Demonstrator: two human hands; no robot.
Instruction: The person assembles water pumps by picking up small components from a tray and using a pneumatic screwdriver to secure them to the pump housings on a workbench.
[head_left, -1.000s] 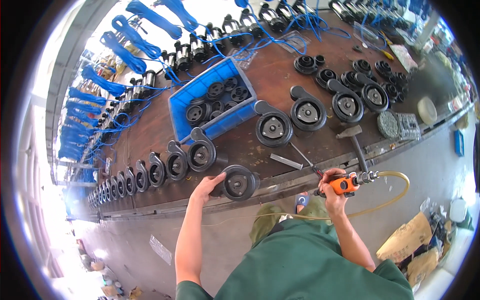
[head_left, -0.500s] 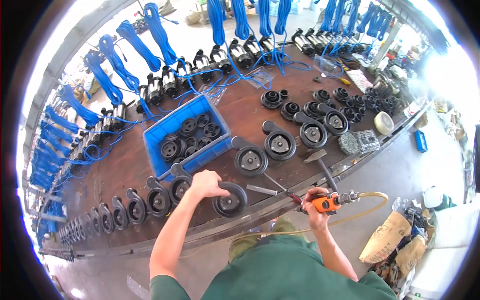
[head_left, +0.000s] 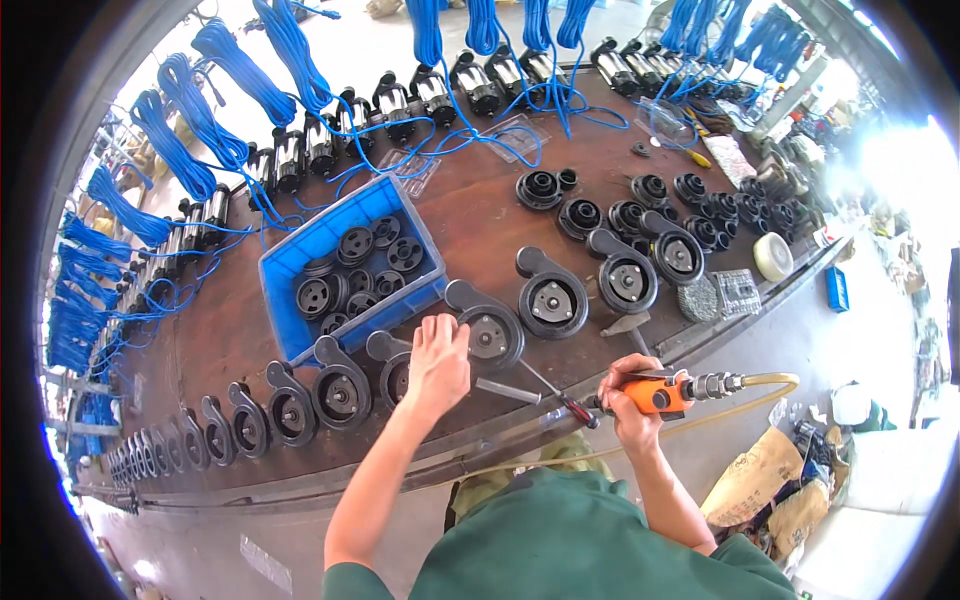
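Left hand [head_left: 440, 368]: fingers curled beside a black housing [head_left: 490, 340] on the bench [head_left: 465, 210], right of the blue crate [head_left: 400, 310]; whether they grip cannot be told. Right hand [head_left: 630, 400]: fingers clamped around an orange handheld tool [head_left: 656, 395].

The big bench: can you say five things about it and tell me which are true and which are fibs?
1. The right hand holds an orange tool. True.
2. The blue bin has nothing in it. False: black round parts lie inside.
3. The hanging cable bundles are red. False: they are blue.
4. A hammer lies on the bench. True.
5. The left hand is gripping the screwdriver. False: the screwdriver lies apart from it, near the bench's front edge.
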